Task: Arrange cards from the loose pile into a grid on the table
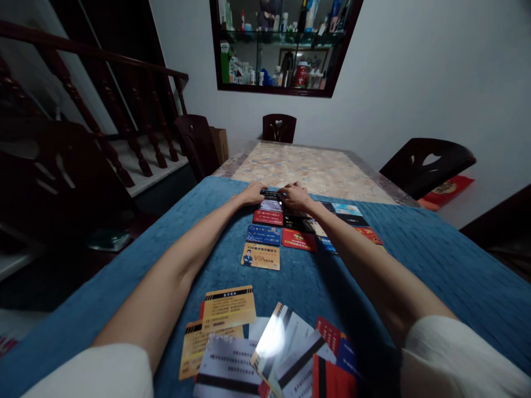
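Black card [270,194] sits at the far end of the card rows, pinched btwn my two hands: left hand [251,193] fingers closed on its left edge, right hand [295,196] fingers closed on its right edge, both arms stretched fwd. Just below it I see a pale card [271,205], then a red card [267,217], a blue card [263,235] and an orange VIP card [260,256], all flat in a column, w/ a second red card [299,240] beside the blue one. More cards run under my right forearm. Close to me lies a loose heap of cards [265,348], overlapping, some face down. All rests on a blue cloth [435,265] over the worktop [307,168], whose far part shows a pale patterned top. Dark wooden chairs [279,127] ring it; stair railing [124,110] at left, a wall shelf [282,44] w/ bottles ahead. Room is dim.
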A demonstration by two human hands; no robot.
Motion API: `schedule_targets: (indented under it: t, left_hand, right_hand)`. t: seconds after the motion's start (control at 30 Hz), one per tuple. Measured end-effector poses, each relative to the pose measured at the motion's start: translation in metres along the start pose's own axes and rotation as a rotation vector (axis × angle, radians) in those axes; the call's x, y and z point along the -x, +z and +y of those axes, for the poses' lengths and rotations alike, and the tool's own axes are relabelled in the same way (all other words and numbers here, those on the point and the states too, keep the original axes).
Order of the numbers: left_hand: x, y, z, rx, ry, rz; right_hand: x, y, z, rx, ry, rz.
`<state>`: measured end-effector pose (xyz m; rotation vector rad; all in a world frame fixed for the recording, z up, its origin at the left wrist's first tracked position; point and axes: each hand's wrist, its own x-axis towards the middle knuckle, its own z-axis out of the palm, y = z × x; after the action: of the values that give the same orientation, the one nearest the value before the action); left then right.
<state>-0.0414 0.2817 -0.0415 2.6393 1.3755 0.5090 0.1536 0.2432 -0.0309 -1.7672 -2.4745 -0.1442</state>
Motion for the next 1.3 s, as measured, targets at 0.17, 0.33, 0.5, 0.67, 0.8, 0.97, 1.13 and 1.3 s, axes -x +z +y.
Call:
schedule_targets:
  t: [0.17,0.33,0.5,0.67,0.8,0.97,1.13,1.3]
  left_hand:
    - [0.016,-0.003,0.003,-0.002,-0.017,0.057]
    - [0.04,-0.012,0.012,-0.037,-0.009,0.128]
    - [0.068,-0.022,0.024,-0.038,-0.008,0.176]
    - [0.102,-0.028,0.039,-0.03,0.01,0.182]
    - [0.134,-0.031,0.051,-0.036,0.042,0.198]
    - [0.179,-0.035,0.069,-0.017,0.069,0.201]
    - [0.226,-0.041,0.089,0.016,0.061,0.195]
    - [0.263,-0.045,0.111,0.026,0.05,0.17]
  right_hand:
    - [0.018,-0.007,-0.002,0.002,-0.019,0.046]
    - [0.039,-0.012,-0.004,0.014,-0.044,0.11]
    - [0.063,-0.019,-0.01,0.014,-0.093,0.166]
    - [0.087,-0.027,-0.022,-0.02,-0.114,0.18]
    - [0.107,-0.029,-0.035,-0.039,-0.135,0.164]
    - [0.137,-0.031,-0.059,-0.079,-0.224,0.179]
    - [0.171,-0.032,-0.092,-0.153,-0.325,0.165]
    - [0.203,-0.032,-0.124,-0.211,-0.425,0.147]
